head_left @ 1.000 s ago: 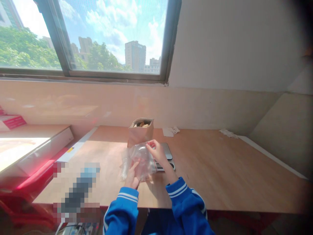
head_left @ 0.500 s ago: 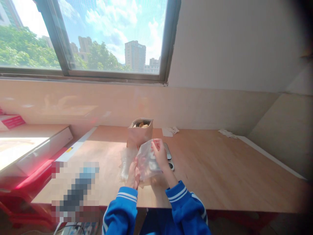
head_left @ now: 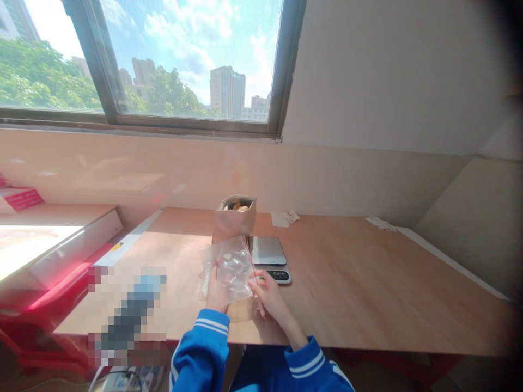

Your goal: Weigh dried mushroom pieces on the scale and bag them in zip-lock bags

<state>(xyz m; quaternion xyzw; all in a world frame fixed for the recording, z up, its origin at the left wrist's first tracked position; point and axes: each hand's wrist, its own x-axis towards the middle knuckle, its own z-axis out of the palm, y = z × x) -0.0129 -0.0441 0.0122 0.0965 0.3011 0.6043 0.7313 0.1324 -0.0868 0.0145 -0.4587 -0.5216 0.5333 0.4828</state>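
We see trouble coming, if it comes, mostly from how thin the zip-lock bag (head_left: 235,267) is: its film could cling to itself or slide from the fingertips, since only a small area of it is gripped. If the bag were pulled sharply by its corner, we think the film could stretch or crease near the red strip (head_left: 247,246). The kitchen scale (head_left: 267,251) stands just beside it, so a careless sweep of the wrist might nudge it; a harder push forward could tip the open paper bag (head_left: 232,226) and spill the tan pieces (head_left: 237,207) inside.

Our right hand (head_left: 267,291) pinches the bag's right edge low down, thumb against fingers. Our left hand (head_left: 217,291) is behind the film on the other side, and we cannot tell how tightly, or whether, its fingers close.

The bag is held tilted above the wooden table (head_left: 368,288), in front of the paper bag. It is clear, glossy and wrinkled (the sunlight catches every fold), seemingly flat and unfilled, though glare makes that hard to confirm.
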